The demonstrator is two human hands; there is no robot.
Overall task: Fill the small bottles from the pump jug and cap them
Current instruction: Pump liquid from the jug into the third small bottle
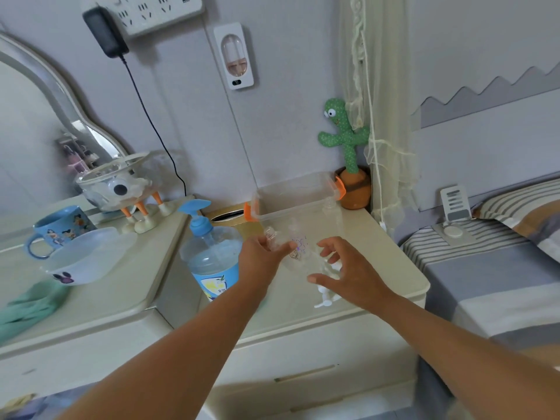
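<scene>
Above a cream cabinet point(378, 253), the left hand point(260, 259) grips a small clear plastic bottle point(271, 237), the right hand point(351, 268) hovering with fingers spread.

On my feed, a white power strip point(151, 10) sits high on the wall with a black adapter point(104, 33) plugged in, its cable point(145, 110) running down behind the desk point(91, 298). A mirror point(36, 131) stands at the left. In front of it I see a glass bowl point(118, 180) on duck-foot legs, a blue mug point(60, 228), a white bowl point(88, 256) and a green cloth point(30, 307). A clear box point(291, 195) with orange clasps lies near the wall, a tissue box point(227, 215) just beside it. A cactus toy point(345, 134) stands in the corner by the curtain point(385, 116). To the right lies a striped bed point(491, 268).
</scene>
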